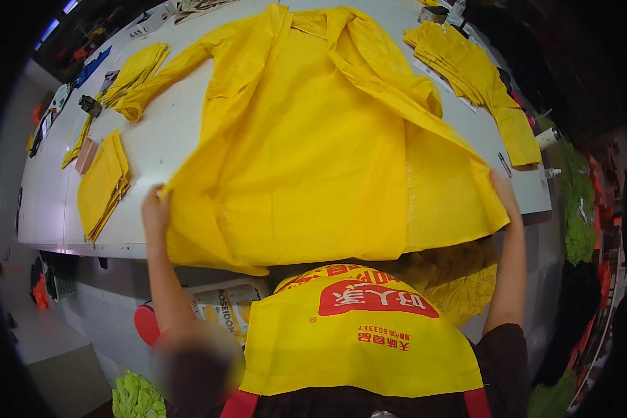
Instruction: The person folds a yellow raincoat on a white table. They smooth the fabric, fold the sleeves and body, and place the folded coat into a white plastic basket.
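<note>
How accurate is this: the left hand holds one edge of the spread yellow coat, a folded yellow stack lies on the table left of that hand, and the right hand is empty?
The last part is wrong: in the head view, the right hand holds the opposite edge of the yellow coat. The left hand and the folded yellow stack are as stated.

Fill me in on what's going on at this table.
A person's bare left hand and right hand hold a long-sleeved, bright yellow coat by its two front edges, spread wide apart. The coat lies open across a large white table, its hem toward the person. Folded yellow pieces lie to either side.
</note>
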`<control>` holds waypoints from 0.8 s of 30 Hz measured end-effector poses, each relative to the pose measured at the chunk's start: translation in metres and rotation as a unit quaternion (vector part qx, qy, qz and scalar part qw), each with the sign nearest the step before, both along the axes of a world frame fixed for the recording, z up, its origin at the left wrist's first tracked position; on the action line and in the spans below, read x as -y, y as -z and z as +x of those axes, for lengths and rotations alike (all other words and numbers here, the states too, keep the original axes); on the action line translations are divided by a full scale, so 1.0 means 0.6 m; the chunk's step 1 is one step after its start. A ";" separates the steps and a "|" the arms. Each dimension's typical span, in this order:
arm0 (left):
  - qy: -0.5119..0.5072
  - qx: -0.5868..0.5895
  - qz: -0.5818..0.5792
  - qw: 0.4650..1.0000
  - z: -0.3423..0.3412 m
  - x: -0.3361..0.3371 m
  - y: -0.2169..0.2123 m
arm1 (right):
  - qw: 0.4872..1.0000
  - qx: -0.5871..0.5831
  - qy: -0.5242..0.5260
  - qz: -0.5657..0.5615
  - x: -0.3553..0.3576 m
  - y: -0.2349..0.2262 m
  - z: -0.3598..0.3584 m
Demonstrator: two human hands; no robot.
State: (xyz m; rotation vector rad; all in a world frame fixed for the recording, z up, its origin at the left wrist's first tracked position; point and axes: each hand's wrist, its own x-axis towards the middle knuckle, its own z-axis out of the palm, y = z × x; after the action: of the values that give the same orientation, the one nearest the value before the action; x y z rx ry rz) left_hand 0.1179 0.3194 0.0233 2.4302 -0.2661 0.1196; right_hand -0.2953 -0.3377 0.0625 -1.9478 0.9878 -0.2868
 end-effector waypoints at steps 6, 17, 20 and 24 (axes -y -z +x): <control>0.048 0.086 0.215 0.972 -0.176 0.174 -0.180 | 0.829 0.120 -0.088 -0.539 -0.239 -0.160 0.054; 0.318 -0.222 0.157 0.908 -0.361 0.297 0.099 | 0.877 -0.317 -0.324 -0.157 -0.293 0.030 0.048; 0.328 -0.205 0.156 0.909 -0.335 0.325 0.102 | 0.923 0.014 -0.233 -0.305 -0.309 0.085 0.140; 0.290 -0.078 0.130 0.945 -0.310 0.375 0.086 | 0.835 -0.020 -0.178 -0.520 -0.279 0.196 0.249</control>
State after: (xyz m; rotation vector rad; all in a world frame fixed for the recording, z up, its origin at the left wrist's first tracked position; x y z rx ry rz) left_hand -0.0681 0.0947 -0.0283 2.4888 -0.9593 -0.3899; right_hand -0.1461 -0.1701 -0.0549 -3.0789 0.4515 -0.6635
